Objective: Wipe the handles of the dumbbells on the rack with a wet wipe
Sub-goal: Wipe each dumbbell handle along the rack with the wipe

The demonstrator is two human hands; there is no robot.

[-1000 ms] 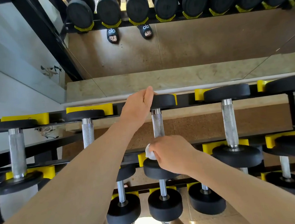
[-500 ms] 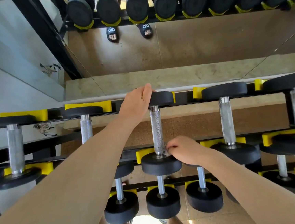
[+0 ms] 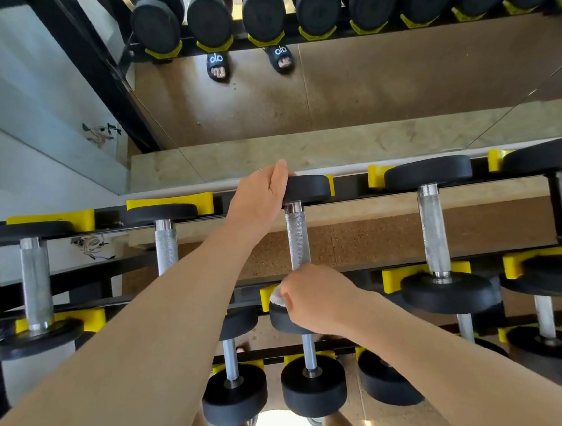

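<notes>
White wipe point(image 3: 278, 298) in right hand point(image 3: 317, 298) grip, low on dumbbell handle point(image 3: 297, 235).

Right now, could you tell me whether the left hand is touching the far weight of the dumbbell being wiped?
Touching. The head view shows the left hand curled over the edge of the far weight, with no gap.

Black dumbbells point(image 3: 436, 233), yellow cradles point(image 3: 169, 205), white wipe point(image 3: 276, 296).

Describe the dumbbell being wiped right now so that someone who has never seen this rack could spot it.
Look at the top shelf of the black and yellow rack in front of the mirror. The dumbbell is near its middle. It alone has both hands on it: left hand on its far weight, right hand holding a white wipe at its handle's near end.
</notes>
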